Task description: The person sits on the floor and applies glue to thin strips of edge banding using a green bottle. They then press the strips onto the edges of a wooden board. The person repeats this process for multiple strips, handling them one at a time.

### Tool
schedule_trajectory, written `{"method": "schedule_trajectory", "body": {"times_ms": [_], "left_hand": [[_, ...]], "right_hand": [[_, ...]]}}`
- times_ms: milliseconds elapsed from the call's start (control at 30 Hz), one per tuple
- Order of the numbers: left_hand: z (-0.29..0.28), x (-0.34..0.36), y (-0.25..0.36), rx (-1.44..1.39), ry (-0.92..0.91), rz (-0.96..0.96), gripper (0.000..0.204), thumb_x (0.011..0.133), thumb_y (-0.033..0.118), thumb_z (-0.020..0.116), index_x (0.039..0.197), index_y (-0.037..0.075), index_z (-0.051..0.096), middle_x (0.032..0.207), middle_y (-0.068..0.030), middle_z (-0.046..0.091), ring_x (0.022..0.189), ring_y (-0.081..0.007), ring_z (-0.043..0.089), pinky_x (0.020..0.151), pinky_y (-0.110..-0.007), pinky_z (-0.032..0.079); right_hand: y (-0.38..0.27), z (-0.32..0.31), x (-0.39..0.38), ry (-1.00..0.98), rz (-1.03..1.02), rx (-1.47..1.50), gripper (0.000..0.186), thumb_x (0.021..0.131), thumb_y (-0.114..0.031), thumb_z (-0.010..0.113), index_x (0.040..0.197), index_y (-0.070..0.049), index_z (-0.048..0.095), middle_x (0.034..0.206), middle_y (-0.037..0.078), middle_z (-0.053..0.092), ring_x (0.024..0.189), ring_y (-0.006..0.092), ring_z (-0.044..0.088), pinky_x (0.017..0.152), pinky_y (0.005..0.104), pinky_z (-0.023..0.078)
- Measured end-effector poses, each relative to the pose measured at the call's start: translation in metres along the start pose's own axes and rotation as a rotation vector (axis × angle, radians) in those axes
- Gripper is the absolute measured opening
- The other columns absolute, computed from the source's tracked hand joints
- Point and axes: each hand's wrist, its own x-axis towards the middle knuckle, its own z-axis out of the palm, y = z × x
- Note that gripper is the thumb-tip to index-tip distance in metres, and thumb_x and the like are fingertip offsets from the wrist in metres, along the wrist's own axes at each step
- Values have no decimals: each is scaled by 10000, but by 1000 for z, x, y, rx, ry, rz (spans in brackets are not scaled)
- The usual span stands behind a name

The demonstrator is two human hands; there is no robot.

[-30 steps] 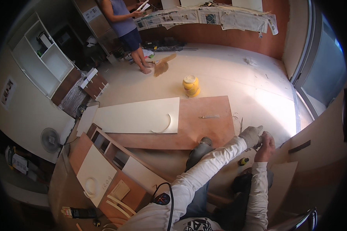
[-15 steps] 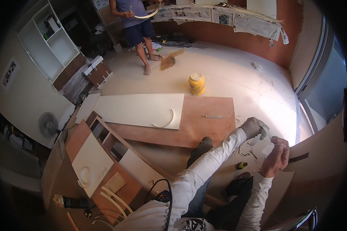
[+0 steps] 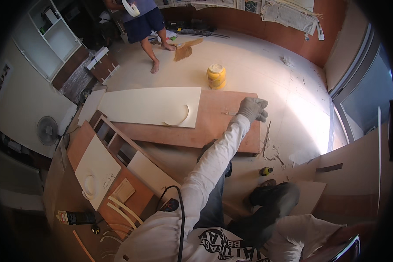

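Observation:
My left hand (image 3: 252, 109), in a grey knit glove, is raised over the right end of a reddish-brown board (image 3: 209, 105). Its fingers are curled closed; whatever is in them, if anything, is hidden. Close to that wrist a slim pale tool (image 3: 230, 113) lies on the board, partly covered by the arm. My right arm, in a white sleeve (image 3: 312, 231), bends out toward the lower right, where my right hand is lost in shadow and blur. A thin pale upright strip (image 3: 379, 161) shows at the far right; what holds it cannot be seen.
A white panel (image 3: 150, 105) bearing a curved strip (image 3: 179, 117) overlaps the brown board. Beyond stand a yellow bucket (image 3: 216, 76), a broom (image 3: 185, 49) and another person (image 3: 146, 26). A small dark bottle (image 3: 266, 171) and scraps (image 3: 275, 153) lie near my legs. At left is a fan (image 3: 47, 131).
My left hand has moved left and away over the board. My right hand has dropped back to the lower right. The view has shifted, and the other person's pale strip is turned differently.

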Motion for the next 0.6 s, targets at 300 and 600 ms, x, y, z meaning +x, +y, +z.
{"method": "schedule_trajectory", "body": {"times_ms": [300,600], "left_hand": [[63,-27,-26,167,-240,525,603,889,262,666,1373,-4,425,1250,-199,581,1051,-215,615,823,-287,518],[114,-49,-37,780,-786,396,414,818,341,652,1118,55,646,914,-158,697,858,-253,680,740,-362,523]], "right_hand": [[-19,-169,71,412,-923,-1984,237,1026,-201,407,984,-5,532,838,96,594,749,171,568,745,343,480],[-76,-272,44,711,-647,-1184,168,998,-222,484,924,-72,504,758,-6,488,637,92,438,613,243,382]]}}
